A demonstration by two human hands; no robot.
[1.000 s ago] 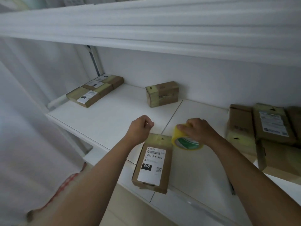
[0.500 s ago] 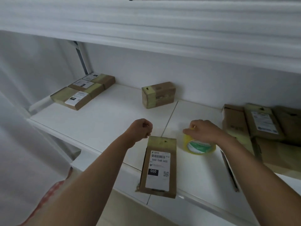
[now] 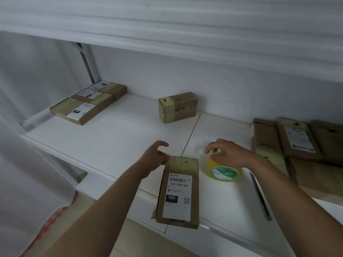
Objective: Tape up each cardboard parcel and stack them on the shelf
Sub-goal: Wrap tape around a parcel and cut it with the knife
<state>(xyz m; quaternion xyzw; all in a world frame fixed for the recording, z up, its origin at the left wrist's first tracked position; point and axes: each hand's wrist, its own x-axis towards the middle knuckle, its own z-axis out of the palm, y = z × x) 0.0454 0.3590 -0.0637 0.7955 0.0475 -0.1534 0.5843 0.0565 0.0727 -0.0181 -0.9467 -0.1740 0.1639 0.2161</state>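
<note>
On the white shelf (image 3: 104, 141), head view:
Near parcel: a flat brown cardboard parcel with a white shipping label (image 3: 179, 191) lies at the front edge, its near end overhanging slightly.
Left hand: the left hand (image 3: 156, 157) sits at the parcel's far left corner, fingers loosely spread, gripping nothing.
Right hand: the right hand (image 3: 229, 152) rests over the yellow roll of packing tape (image 3: 224, 170), fingers curled down around its top rim.
Tape roll: standing on the shelf just right of the parcel.
Back left: three flat labelled cardboard parcels (image 3: 89, 102) in a row.
Back middle: a small brown cardboard box (image 3: 177, 107) against the wall.
Right: a pile of cardboard parcels (image 3: 297, 145).
Near tape: a dark slim tool (image 3: 259, 196), kind unclear.
</note>
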